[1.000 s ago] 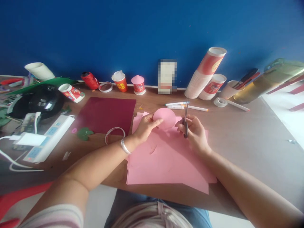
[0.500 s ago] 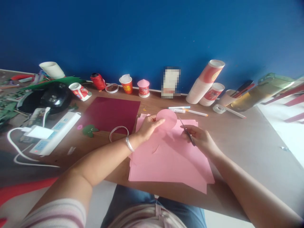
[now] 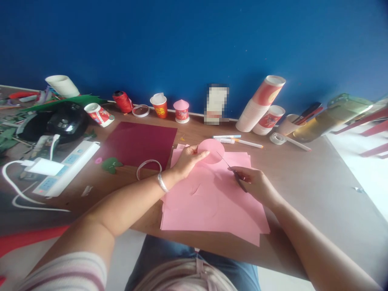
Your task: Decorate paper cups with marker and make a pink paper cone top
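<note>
Between the thumb and fingers of my left hand [image 3: 191, 158] is a round pink paper disc [image 3: 214, 148], held up above the desk. My right hand [image 3: 256, 181] is wrapped round the dark handles of a pair of scissors [image 3: 239, 180]. Their thin blades point up and left, and the tip overlaps the disc's lower right edge; I cannot tell whether they are cutting into it. Under both hands lies a stack of pink paper sheets [image 3: 209, 214], with a thin paper scrap on top.
Behind are markers [image 3: 248, 143], a small cup with a pink cone roof [image 3: 181, 111], stacked paper cups [image 3: 253, 113] and a tape roll [image 3: 277, 138]. Leftward lie a dark red sheet [image 3: 139, 143], a white paper ring [image 3: 149, 167] and a power strip [image 3: 68, 167]. A bottle [image 3: 330, 117] leans at right.
The scissors have moved left, from beside the disc's right edge to overlapping it at the lower right. My left hand keeps its hold on the disc. The view has shifted slightly.
</note>
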A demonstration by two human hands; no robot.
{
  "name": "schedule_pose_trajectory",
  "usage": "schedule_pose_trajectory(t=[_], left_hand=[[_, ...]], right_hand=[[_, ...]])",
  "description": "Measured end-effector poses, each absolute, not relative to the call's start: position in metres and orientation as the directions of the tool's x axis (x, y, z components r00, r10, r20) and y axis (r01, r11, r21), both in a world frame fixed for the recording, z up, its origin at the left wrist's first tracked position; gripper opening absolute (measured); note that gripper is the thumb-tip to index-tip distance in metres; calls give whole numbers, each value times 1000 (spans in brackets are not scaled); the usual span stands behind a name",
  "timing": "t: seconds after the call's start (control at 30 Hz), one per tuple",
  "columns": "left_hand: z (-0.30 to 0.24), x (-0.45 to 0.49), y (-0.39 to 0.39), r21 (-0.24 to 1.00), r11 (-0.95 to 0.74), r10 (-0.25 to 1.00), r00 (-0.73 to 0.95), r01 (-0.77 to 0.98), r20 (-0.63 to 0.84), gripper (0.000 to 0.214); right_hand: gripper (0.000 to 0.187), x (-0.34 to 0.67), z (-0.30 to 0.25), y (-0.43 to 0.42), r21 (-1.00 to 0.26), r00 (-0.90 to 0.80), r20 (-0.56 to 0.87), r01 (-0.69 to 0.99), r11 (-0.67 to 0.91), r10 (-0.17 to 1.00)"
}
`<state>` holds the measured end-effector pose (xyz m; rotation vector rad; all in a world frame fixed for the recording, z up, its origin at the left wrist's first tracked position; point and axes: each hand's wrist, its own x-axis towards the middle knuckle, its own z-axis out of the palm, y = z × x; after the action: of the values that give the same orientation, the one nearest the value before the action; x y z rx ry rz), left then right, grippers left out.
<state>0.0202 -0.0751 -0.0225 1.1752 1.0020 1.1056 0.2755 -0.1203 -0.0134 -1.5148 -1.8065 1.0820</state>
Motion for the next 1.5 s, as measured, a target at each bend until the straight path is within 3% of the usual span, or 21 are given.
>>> schedule_pose_trajectory(t=[0.33,0.63,0.87,1.13,1.5], left_hand=[[-16,24,-77,997,34,981,192,-71,-20,36],[-13,21,-78,1000,-16,984,178,-11,18,50],[-16,23,-77,999,-3,979,203,-38,11,37],[-17,21,-76,999,27,975,219,-32,-19,38],[-19,21,-75,993,67,969,244,-92,-42,32]], right_hand=[[41,277,-17,-120,-836,-263,-67,541,90,962],[41,275,-17,-119,-855,-265,-61,511,87,962],[40,277,-17,-120,-821,-272,-73,562,97,960],[40,277,-16,-121,-824,-290,-148,565,45,946],[38,275,-13,-120,-809,-291,-125,584,73,949]])
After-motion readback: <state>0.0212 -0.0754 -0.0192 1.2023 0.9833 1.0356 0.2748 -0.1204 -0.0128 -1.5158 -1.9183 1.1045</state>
